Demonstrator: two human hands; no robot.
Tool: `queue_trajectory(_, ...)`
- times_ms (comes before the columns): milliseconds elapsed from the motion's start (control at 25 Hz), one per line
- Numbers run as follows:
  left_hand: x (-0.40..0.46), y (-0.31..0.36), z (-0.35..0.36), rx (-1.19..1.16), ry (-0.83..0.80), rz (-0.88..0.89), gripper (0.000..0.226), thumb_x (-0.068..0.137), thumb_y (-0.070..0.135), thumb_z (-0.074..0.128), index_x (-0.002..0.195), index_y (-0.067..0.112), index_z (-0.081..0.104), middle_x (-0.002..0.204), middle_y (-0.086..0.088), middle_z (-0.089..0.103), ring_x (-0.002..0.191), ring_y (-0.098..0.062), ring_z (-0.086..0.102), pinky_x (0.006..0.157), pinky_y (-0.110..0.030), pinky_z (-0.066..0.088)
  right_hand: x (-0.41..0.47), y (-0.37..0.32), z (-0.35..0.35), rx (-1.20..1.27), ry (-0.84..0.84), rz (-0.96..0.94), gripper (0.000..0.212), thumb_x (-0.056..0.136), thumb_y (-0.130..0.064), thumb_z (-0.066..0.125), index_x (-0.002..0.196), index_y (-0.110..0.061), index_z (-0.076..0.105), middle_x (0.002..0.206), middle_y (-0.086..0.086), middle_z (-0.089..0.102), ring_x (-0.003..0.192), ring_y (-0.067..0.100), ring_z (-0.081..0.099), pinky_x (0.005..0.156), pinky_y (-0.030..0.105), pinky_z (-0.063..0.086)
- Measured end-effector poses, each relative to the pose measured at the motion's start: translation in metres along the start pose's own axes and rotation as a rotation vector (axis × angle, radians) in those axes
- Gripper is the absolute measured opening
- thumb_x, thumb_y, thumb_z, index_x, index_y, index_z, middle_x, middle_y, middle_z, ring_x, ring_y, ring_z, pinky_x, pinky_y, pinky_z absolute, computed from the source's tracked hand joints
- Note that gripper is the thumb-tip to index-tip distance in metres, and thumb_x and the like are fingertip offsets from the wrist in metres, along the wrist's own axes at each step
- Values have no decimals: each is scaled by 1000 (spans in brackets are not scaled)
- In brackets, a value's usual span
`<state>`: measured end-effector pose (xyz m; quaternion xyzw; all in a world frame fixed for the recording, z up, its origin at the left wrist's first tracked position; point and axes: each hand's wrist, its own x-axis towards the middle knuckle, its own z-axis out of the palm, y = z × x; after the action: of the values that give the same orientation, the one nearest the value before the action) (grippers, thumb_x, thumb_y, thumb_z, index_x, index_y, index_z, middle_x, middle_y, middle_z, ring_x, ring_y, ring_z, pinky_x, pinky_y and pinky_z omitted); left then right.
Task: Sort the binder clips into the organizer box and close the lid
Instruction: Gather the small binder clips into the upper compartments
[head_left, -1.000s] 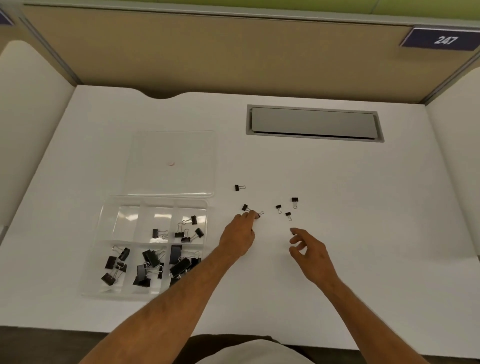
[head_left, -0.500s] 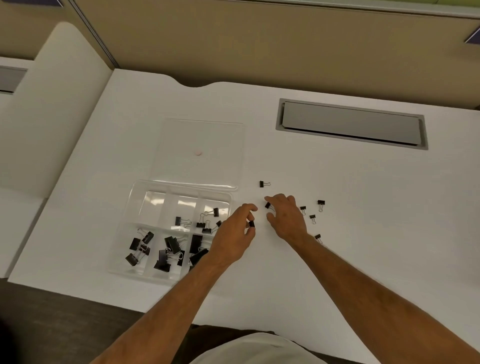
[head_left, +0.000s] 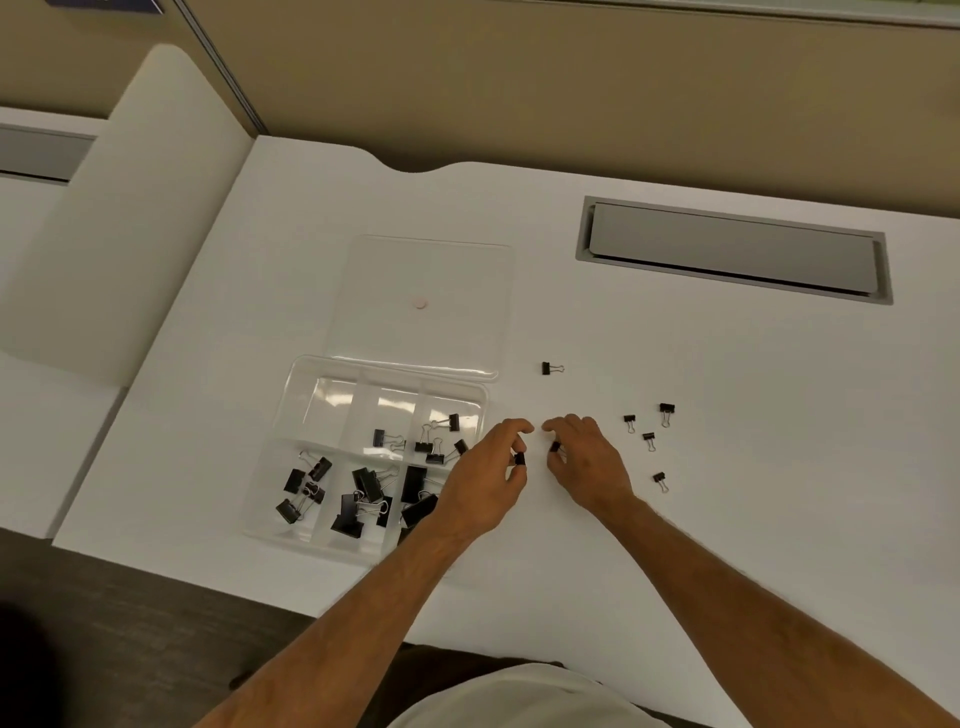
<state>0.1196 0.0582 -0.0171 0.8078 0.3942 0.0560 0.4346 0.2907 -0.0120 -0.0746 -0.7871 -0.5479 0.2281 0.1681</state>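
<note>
White tabletop: organizer box lies open, most binder clips sorted. Left hand and right hand each pinch one small clip in curled fingers; five loose clips remain.

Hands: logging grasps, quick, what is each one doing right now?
Left hand: pinches a small black binder clip.
Right hand: fingers curled round another small black clip.

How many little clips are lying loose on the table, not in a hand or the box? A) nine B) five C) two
B: one clip lies near the lid, and four more sit right of the right hand.
</note>
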Motion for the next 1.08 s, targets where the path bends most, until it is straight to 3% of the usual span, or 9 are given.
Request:
queue_trajectory(120,-15,1,-2,-25,36,12,51,93,12,59,136,33,42,107,13,55,96,-3,57,80,-14,46,-15,-14,-12,177,40,6,46,86,-11,67,130,-16,55,105,-3,59,92,15,55,77,24,44)
queue_trajectory(240,-36,3,-7,-48,93,-5,55,93,11,60,138,35,40,107,14,55,97,-2,56,83,-13,45,-29,-31,-22,306,56,-18,49,86,-12,66,131,-22,50,97,-8,54,76,10,55,70,21,47)
queue_trajectory(440,-68,-6,-25,-96,195,-54,61,92,8,60,138,41,38,106,19,55,98,1,55,80,-16,50,-48,-68,-30,433,82,-51,58,86,-14,64,137,-29,43,97,-12,54,79,9,57,69,15,47)
queue_trajectory(760,-67,-35,-78,-131,190,-22,64,90,5,62,137,42,39,103,16,56,94,-4,58,82,-21,52,-35,-127,-18,516,134,-62,64,87,-12,64,142,-35,39,99,-15,55,84,12,57,69,19,48)
queue_trajectory(1080,-66,-111,-158,-140,217,5,66,91,8,63,138,44,36,100,17,61,100,-3,58,88,-14,46,1,-209,33,543,107,-47,71,91,-10,63,148,-36,31,99,-14,57,77,13,56,73,20,51)
